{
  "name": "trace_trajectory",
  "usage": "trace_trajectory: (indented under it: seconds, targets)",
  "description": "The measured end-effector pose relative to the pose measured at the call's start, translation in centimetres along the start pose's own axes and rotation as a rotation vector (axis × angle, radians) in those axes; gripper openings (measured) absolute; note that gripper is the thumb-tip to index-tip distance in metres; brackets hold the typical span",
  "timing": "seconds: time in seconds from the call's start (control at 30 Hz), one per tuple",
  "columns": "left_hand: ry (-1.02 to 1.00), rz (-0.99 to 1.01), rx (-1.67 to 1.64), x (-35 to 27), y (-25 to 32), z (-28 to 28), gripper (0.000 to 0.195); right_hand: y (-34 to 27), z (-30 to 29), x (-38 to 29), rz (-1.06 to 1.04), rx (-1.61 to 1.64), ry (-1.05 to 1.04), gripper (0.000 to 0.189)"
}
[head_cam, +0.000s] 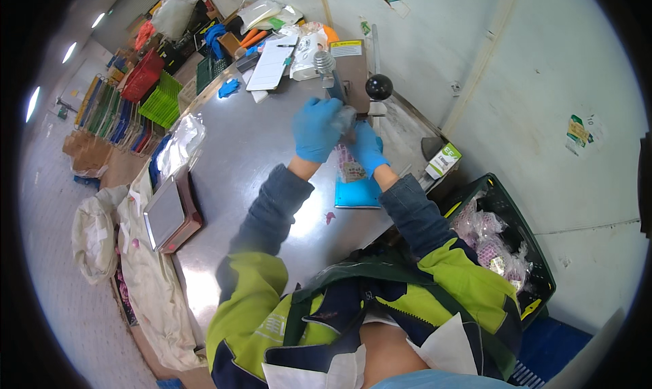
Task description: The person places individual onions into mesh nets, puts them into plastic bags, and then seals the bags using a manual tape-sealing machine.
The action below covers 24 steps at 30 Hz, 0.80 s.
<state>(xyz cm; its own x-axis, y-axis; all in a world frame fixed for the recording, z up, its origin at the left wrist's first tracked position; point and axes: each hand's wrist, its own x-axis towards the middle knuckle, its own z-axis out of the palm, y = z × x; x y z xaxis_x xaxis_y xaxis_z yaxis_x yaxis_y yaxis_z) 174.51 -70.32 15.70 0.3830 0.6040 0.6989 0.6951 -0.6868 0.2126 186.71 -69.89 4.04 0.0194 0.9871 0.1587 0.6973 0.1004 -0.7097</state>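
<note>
Before me on a metal-topped table (244, 134) stands a brown bench machine (351, 70) with a coiled spring and a black ball knob (379, 87). My left hand (317, 129), in a blue glove, grips the clear gathered top of a plastic bag close to the machine's front. Just right of it, my gloved right hand (367, 147) closes around the same bag; its fingertips are partly hidden. The bag's lower part (352, 169), with a pink net pattern and a label, hangs over a bright blue plate (357, 195). Its contents are hidden.
At right, a dark crate (542, 266) holds several pink-patterned bags (491, 241). A small box (443, 160) sits at the table's right edge. Scales (170, 210) stand at left. A clipboard (273, 63) and orange-handled tools (253, 38) lie at the back. White cloth (147, 277) drapes the left side.
</note>
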Motion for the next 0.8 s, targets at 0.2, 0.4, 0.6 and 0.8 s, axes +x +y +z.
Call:
trace_trajectory:
  seconds: [0.2,0.4,0.6,0.8]
  targets:
    - [0.236,-0.832,-1.035,-4.8,-1.9,1.9,0.015,-4.7,-5.4,-5.9,-0.061,1.002,0.347,0.029]
    - [0.090,-0.948,-1.214,-4.6,-3.0,1.9,0.015,-9.3,-16.3,-0.1,0.143,1.841,-0.267,0.037]
    - [0.078,-1.032,-1.255,-4.7,-2.2,2.3,0.014,1.8,-4.7,-16.5,0.141,1.096,-0.234,0.023]
    - [0.115,-1.081,-1.091,-4.6,-2.4,1.9,0.016,-2.1,-8.3,-12.2,0.051,1.094,-0.270,0.028]
